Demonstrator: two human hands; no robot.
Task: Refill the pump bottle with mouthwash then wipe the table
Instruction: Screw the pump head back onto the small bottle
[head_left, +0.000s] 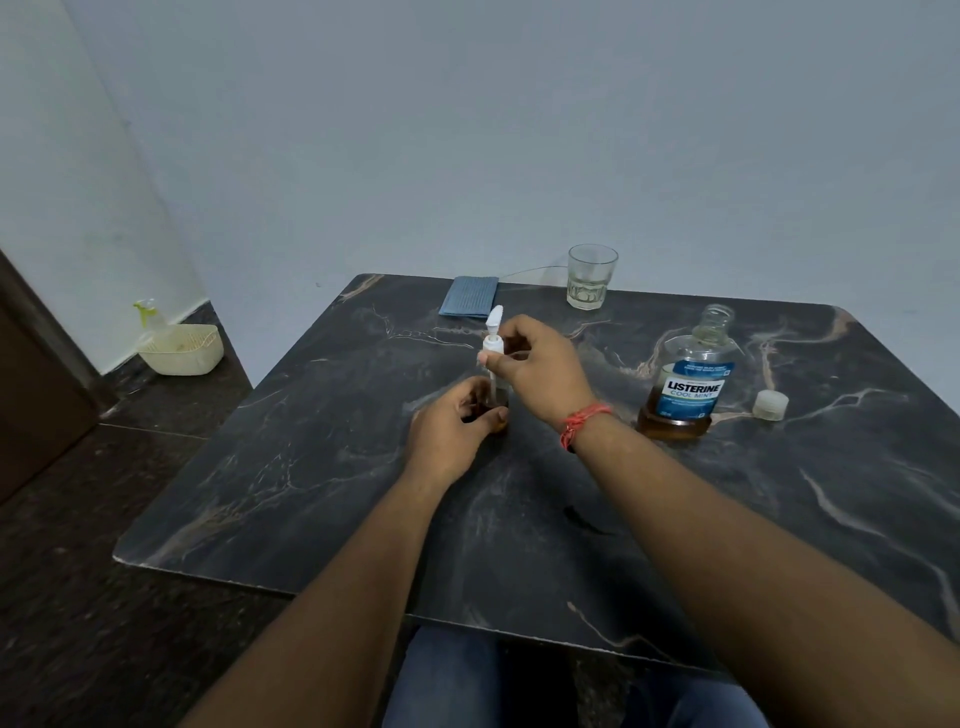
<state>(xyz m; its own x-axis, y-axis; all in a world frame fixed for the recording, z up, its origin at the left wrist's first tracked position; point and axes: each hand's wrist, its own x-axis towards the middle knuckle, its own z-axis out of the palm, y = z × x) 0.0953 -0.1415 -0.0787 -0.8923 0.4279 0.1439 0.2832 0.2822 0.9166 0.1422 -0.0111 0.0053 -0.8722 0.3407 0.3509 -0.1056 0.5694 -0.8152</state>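
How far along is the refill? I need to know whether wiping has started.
Pouring looks done: the small clear pump bottle holds amber liquid, and the Listerine mouthwash bottle stands uncapped beside its white cap. In hand: the left hand holds the bottle while the right hand fits the white pump head. Left: recapping, then wiping; the folded blue cloth lies untouched.

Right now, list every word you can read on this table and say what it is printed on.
"LISTERINE": blue label of the mouthwash bottle.
"COOL MINT": same label, just below the brand.
Small print above and below those words: too blurred to read.
Pump bottle, glass, cap, cloth: no text visible.
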